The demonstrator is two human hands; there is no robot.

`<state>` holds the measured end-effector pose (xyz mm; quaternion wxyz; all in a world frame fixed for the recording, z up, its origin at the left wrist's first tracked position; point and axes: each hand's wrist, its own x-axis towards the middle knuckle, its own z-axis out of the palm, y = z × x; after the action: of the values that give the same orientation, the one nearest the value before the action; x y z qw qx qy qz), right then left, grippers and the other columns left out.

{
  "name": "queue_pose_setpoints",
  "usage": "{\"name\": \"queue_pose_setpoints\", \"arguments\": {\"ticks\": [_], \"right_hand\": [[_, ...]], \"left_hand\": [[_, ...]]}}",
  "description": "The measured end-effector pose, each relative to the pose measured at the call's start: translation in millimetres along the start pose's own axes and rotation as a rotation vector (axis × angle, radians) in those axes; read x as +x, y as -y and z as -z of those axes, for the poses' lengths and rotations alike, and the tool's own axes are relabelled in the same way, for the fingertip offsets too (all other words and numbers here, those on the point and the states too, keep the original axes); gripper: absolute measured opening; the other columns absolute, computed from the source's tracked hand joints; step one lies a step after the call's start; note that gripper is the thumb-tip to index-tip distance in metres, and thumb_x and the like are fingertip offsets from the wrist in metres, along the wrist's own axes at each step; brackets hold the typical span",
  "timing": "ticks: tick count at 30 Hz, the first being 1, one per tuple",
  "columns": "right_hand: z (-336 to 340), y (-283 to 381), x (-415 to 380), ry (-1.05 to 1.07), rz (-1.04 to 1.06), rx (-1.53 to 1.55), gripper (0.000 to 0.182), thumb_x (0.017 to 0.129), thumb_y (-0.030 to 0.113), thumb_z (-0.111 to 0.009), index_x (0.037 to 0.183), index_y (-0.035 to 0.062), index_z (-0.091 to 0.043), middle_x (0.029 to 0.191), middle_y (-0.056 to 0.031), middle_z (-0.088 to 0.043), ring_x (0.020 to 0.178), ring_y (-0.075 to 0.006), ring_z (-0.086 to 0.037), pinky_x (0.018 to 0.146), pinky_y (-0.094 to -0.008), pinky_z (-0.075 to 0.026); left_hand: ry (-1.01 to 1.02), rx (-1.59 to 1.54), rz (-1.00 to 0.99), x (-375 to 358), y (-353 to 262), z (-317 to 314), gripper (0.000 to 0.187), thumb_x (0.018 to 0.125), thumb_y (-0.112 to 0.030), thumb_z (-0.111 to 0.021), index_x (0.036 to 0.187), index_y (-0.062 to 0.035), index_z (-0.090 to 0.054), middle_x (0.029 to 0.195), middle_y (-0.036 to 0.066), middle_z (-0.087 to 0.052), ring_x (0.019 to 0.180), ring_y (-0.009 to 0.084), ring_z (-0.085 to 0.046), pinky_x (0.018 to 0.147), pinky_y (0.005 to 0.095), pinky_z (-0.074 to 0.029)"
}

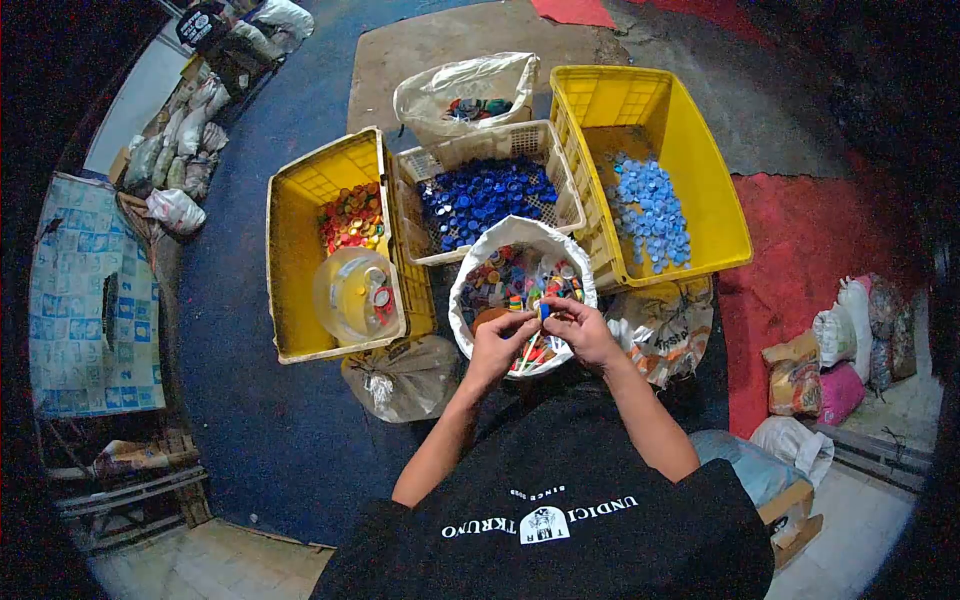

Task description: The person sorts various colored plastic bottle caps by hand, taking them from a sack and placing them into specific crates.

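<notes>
A small blue bottle cap (544, 311) is pinched between the fingertips of my two hands, over the mouth of a white sack. My left hand (498, 346) grips it from the left, fingers closed. From the other side, the thumb and fingers of my right hand (588, 336) close on it. Below them the white sack (468, 268) stands with its rim rolled open, holding mixed bottle caps (500, 278) of many colours. My hands hide part of its contents.
Behind the sack, a white crate (408, 205) holds dark blue caps. A yellow crate (283, 240) at left holds red and yellow caps and a clear plastic container (345, 290). Another yellow crate (715, 215) holds light blue caps. Tied sacks (400, 385) stand nearby.
</notes>
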<state>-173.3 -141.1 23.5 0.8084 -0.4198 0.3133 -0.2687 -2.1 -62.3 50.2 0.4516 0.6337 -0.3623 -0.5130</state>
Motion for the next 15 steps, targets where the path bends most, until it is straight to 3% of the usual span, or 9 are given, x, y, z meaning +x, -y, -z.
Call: {"name": "queue_pose_setpoints", "arguments": {"ticks": [3,5,9,11,12,14,15], "right_hand": [[-3,12,-4,-0.011,0.074,-0.155,0.04,0.086,0.011,-0.069,0.122,-0.0011,-0.055,0.104,-0.0088,-0.064,0.094,-0.0141,-0.063,0.083,-0.0262,-0.052],[-1,8,-4,-0.021,0.06,-0.146,0.04,0.086,0.011,-0.07,0.121,-0.0023,-0.055,0.104,-0.0088,-0.064,0.094,-0.0143,-0.064,0.082,-0.0267,-0.053],[2,2,-5,-0.054,-0.015,-0.105,0.04,0.084,0.013,-0.071,0.117,-0.0048,-0.057,0.102,-0.01,-0.065,0.09,-0.0155,-0.065,0.077,-0.0287,-0.055],[6,1,-4,-0.068,-0.048,-0.073,0.039,0.083,0.013,-0.071,0.115,-0.005,-0.057,0.1,-0.0108,-0.065,0.088,-0.0162,-0.065,0.076,-0.0294,-0.055],[6,1,-5,-0.085,-0.081,-0.039,0.039,0.083,0.013,-0.071,0.114,-0.0053,-0.058,0.098,-0.0116,-0.065,0.086,-0.0169,-0.066,0.075,-0.03,-0.056],[4,-1,-7,-0.226,0.043,0.103,0.034,0.083,0.01,-0.07,0.111,-0.0053,-0.059,0.093,-0.0114,-0.066,0.079,-0.0172,-0.066,0.073,-0.0302,-0.056],[7,0,-7,-0.285,0.032,0.126,0.034,0.083,0.009,-0.069,0.112,-0.0048,-0.059,0.092,-0.0114,-0.067,0.079,-0.0169,-0.066,0.072,-0.0297,-0.056]], "left_hand": [[0.01,0.073,-0.151,1,-6,2,0.027,0.088,-0.02,-0.068,0.106,-0.0003,-0.068,0.088,0.004,-0.068,0.08,0.0098,-0.059,0.072,0.0254,-0.048],[-0.003,0.262,-0.369,1,-6,3,0.024,0.088,-0.017,-0.066,0.103,0.0019,-0.067,0.084,0.005,-0.068,0.078,0.0098,-0.059,0.07,0.0254,-0.047],[0.03,0.285,-0.406,9,8,3,0.02,0.089,-0.014,-0.063,0.1,0.003,-0.066,0.082,0.006,-0.067,0.075,0.0094,-0.058,0.067,0.0264,-0.047],[0.021,0.205,-0.319,14,19,5,0.02,0.09,-0.014,-0.061,0.099,0.0029,-0.066,0.082,0.006,-0.067,0.074,0.0095,-0.058,0.067,0.0264,-0.047],[0.029,0.162,-0.166,13,15,7,0.021,0.091,-0.015,-0.06,0.1,0.0025,-0.066,0.082,0.006,-0.067,0.075,0.0098,-0.058,0.068,0.0264,-0.048],[-0.113,0.252,-0.144,23,23,7,0.021,0.089,-0.017,-0.062,0.094,0.0023,-0.068,0.085,0.01,-0.069,0.077,0.0158,-0.064,0.073,0.0285,-0.049],[-0.149,0.323,-0.246,35,50,9,0.028,0.092,-0.024,-0.06,0.104,0.0001,-0.066,0.077,0.005,-0.065,0.071,0.0131,-0.061,0.067,0.0273,-0.049]]}}
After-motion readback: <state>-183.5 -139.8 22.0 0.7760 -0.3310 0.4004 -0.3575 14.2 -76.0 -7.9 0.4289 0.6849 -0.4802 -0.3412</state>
